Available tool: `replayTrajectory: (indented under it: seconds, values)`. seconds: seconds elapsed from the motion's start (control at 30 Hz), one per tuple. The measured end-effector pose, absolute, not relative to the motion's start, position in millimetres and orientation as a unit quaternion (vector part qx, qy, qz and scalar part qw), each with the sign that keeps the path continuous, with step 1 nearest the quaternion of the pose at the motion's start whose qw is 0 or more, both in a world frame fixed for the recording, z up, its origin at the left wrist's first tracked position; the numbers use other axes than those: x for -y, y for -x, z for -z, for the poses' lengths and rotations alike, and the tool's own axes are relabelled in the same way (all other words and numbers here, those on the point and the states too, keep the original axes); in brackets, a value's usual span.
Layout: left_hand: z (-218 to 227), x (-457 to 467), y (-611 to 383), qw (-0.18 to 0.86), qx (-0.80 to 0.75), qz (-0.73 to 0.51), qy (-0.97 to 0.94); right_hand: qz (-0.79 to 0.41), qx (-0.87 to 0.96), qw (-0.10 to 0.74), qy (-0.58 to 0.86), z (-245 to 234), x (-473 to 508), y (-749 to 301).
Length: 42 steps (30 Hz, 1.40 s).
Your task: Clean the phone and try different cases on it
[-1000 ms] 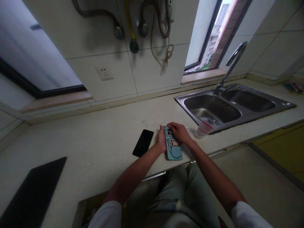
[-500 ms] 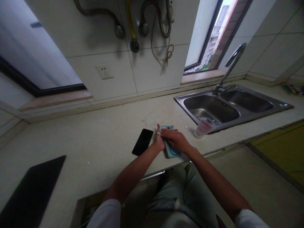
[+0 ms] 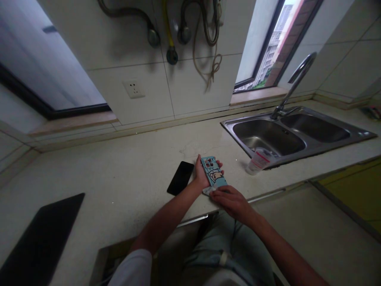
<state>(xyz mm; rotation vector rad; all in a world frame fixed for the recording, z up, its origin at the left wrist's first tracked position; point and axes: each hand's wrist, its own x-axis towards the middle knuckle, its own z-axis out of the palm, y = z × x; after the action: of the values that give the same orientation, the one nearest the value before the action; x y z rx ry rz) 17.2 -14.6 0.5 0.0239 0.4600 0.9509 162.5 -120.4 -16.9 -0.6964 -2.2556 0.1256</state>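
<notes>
A phone in a light blue case with a cartoon figure [image 3: 216, 174] lies back side up in my left hand [image 3: 201, 173]. The left fingers wrap around its far edge and the thumb lies along the near one. My right hand [image 3: 233, 201] is closed on a small whitish wipe [image 3: 208, 190], pressed at the phone's lower end. The wipe looks like tissue or cloth; I cannot tell which. Just left of my left hand, a second phone with a black face [image 3: 180, 178] lies flat on the counter.
A clear plastic cup with a red band [image 3: 258, 162] stands tilted-looking by the steel double sink [image 3: 300, 155]. The pale countertop [image 3: 125, 171] carries a large black flat panel [image 3: 41, 234] at the left. A faucet [image 3: 293, 87] rises behind the sink; hoses [image 3: 205, 24] hang on the wall.
My right hand has slid with the wipe from the camera end of the phone down to its lower end, uncovering the cartoon and the lenses. My left hand still holds the phone.
</notes>
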Motion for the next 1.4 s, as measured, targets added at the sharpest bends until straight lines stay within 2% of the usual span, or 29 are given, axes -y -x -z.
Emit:
replayTrajectory:
  seconds: [0.3, 0.53, 0.8, 0.97, 1.13, 1.27, 1.4]
  values:
    - [-5.4, 15.9, -19.9, 0.844, -0.254, -0.472, -0.029, -0.068, 0.899, 0.341, 0.267, -4.8, 116.8, -166.3]
    - [-3.5, 10.5, -20.9, 0.822, -0.263, -0.497, -0.088, -0.119, 0.839, 0.447, 0.284, -8.3, 111.8, -177.7]
    - [5.3, 12.8, -26.6, 0.815, -0.318, -0.475, -0.096, -0.189, 0.673, 0.551, 0.455, 1.6, 118.2, -189.7]
    - [0.1, 25.1, -30.3, 0.866, -0.242, -0.408, -0.159, -0.253, 0.585, 0.581, 0.506, 10.1, 121.8, -187.9]
    - [7.0, 27.5, -34.6, 0.833, -0.269, -0.433, -0.214, -0.260, 0.506, 0.613, 0.549, 5.6, 105.1, -189.5]
    - [12.2, 25.8, -35.0, 0.829, -0.291, -0.420, -0.226, -0.265, 0.531, 0.598, 0.539, 3.8, 68.1, -190.1]
    - [10.7, 19.1, -32.0, 0.854, -0.270, -0.411, -0.172, -0.213, 0.582, 0.576, 0.532, 3.5, 26.8, -185.1]
